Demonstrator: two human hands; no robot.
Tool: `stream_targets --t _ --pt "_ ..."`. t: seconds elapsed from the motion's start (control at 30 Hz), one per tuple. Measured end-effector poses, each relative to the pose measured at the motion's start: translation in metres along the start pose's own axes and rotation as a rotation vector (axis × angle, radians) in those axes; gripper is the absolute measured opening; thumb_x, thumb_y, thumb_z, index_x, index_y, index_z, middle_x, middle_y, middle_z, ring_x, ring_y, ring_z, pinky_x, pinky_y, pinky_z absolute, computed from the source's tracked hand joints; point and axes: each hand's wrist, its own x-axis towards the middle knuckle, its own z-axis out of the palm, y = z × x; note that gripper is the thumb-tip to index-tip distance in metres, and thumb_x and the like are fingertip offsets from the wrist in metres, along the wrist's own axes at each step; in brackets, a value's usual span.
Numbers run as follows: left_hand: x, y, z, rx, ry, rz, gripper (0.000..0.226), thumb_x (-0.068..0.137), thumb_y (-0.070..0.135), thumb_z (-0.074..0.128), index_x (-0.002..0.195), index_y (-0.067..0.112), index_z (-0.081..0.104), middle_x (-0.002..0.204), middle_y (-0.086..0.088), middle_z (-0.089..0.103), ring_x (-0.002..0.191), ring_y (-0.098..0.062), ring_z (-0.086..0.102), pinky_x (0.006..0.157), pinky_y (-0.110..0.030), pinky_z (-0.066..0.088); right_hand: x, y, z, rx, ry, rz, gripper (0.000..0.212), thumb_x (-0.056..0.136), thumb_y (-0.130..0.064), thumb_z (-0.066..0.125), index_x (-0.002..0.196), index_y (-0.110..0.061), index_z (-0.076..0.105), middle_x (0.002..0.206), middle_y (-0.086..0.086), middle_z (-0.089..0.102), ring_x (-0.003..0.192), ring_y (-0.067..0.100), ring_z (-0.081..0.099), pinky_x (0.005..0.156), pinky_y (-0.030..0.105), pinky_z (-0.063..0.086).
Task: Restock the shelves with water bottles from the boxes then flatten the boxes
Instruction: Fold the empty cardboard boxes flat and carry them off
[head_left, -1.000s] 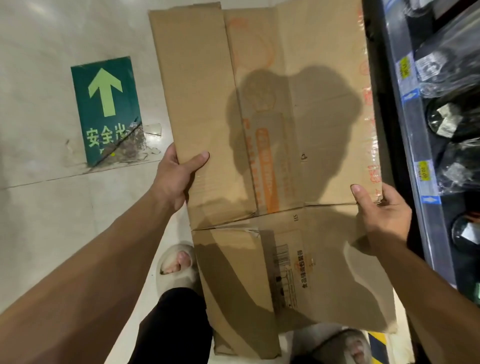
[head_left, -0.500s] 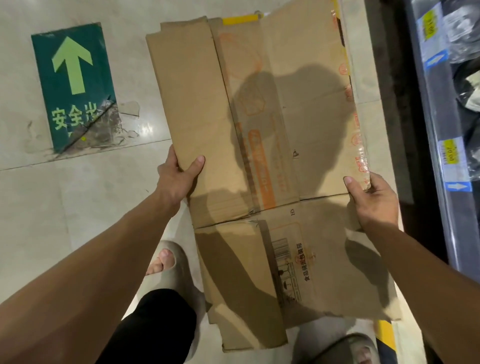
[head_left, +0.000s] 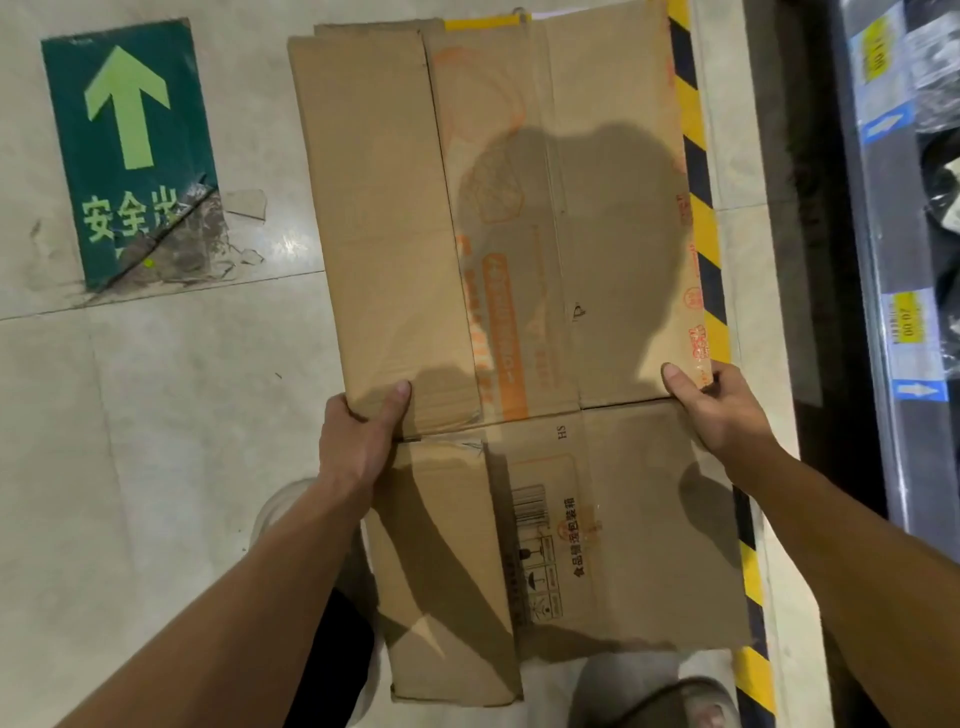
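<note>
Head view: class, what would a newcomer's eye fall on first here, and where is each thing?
The flattened cardboard box fills the centre, gripped at its side edges by the left hand and right hand. A green arrow floor sign, torn at its lower corner, lies upper left; yellow-black hazard tape runs along the box's right.

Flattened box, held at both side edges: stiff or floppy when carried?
Likely hinges: the flattened box has a fold line running between the left hand and right hand. Panels look flat, so probably stiff. Probably light: each hand only pinches a side edge.
</note>
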Motion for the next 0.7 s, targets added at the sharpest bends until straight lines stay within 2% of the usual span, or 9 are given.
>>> stream_targets --t 0.1,0.2,0.33,0.43,0.53,0.63,0.7 --pt "0.0 -0.001 -0.009 -0.018 -0.056 0.01 0.073 0.067 0.083 0.073 0.118 0.031 0.064 0.108 0.009 0.073 0.098 -0.015 0.068 0.077 -0.032 0.054 0.002 0.0 -0.003 -0.049 -0.043 0.014 0.058 0.092 -0.061 0.066 0.139 -0.028 0.055 0.127 -0.007 0.065 0.118 0.024 0.06 0.106 0.045 0.049" --pt "0.003 -0.002 -0.013 -0.13 -0.089 -0.003 0.07 0.064 0.077 0.081 0.114 0.03 0.072 0.103 0.007 0.079 0.094 -0.016 0.075 0.082 -0.034 0.058 0.004 -0.003 -0.007 0.041 -0.111 0.063 0.052 0.088 -0.062 0.07 0.132 -0.036 0.063 0.124 -0.01 0.069 0.118 0.023 0.062 0.109 0.051 0.049" --pt "0.004 -0.001 -0.017 -0.143 -0.143 0.018 0.067 0.067 0.075 0.081 0.117 0.031 0.072 0.103 0.011 0.079 0.092 -0.01 0.076 0.082 -0.033 0.058 -0.006 -0.001 -0.004 0.137 -0.14 0.023 0.03 0.09 -0.048 0.075 0.117 -0.037 0.069 0.116 -0.01 0.074 0.113 0.021 0.067 0.106 0.052 0.052" --pt "0.002 0.001 -0.022 -0.134 -0.153 0.044 0.062 0.072 0.073 0.079 0.119 0.033 0.07 0.104 0.012 0.079 0.091 -0.009 0.076 0.082 -0.032 0.058 -0.013 -0.003 0.0 0.153 -0.116 -0.028 0.027 0.093 -0.039 0.074 0.119 -0.032 0.07 0.116 -0.006 0.075 0.111 0.021 0.069 0.106 0.052 0.053" --pt "-0.005 0.005 -0.022 -0.136 -0.068 0.073 0.052 0.076 0.066 0.081 0.115 0.033 0.07 0.103 0.008 0.078 0.092 -0.011 0.074 0.081 -0.031 0.058 -0.024 -0.006 0.004 0.17 -0.078 -0.101 0.036 0.095 -0.035 0.073 0.129 -0.025 0.067 0.118 -0.01 0.074 0.112 0.013 0.069 0.103 0.039 0.055" --pt "-0.016 0.016 -0.027 -0.121 0.018 0.117 0.037 0.078 0.061 0.081 0.102 0.035 0.069 0.099 0.012 0.075 0.091 -0.007 0.07 0.073 -0.024 0.054 -0.042 -0.011 0.005 0.158 0.004 -0.187 0.037 0.095 -0.036 0.073 0.129 -0.024 0.068 0.116 -0.018 0.073 0.106 -0.002 0.068 0.09 0.018 0.053" --pt "-0.026 0.028 -0.037 -0.123 0.042 0.139 0.036 0.078 0.058 0.083 0.101 0.034 0.068 0.096 0.013 0.074 0.088 -0.004 0.069 0.069 -0.02 0.052 -0.057 -0.021 0.0 0.148 0.042 -0.222 0.035 0.096 -0.036 0.073 0.128 -0.023 0.069 0.114 -0.017 0.074 0.104 -0.004 0.068 0.086 0.012 0.051"
